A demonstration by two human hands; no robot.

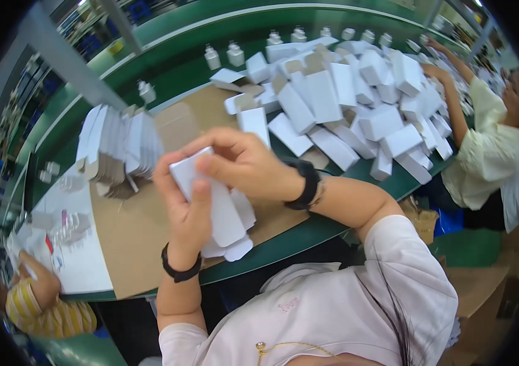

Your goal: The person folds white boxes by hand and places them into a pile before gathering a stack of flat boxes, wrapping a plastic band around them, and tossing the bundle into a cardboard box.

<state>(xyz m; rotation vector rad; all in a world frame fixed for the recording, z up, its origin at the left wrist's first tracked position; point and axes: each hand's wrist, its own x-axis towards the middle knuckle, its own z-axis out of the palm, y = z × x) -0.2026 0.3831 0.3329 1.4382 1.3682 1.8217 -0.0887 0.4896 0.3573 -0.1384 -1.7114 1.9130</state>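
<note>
A small white carton (226, 216) is between my two hands above the brown cardboard sheet. My left hand (181, 204) wraps its left side, with the thumb along its face. From above, my right hand (244, 161) grips the carton's far end, its thumb pressed on the top edge. White flaps (238, 249) spread out at the near end; I cannot tell whether they belong to this carton or to one beneath it. Just beyond my left hand stand stacks of flat, unfolded white cartons (107, 143) with brown insides showing.
A large heap of white boxes (357, 104) covers the right side of the green table. Small white bottles (235, 55) stand on the green conveyor behind. The cardboard sheet (131, 244) lies under my hands. One co-worker (491, 134) reaches in at right; another (43, 299) sits at left.
</note>
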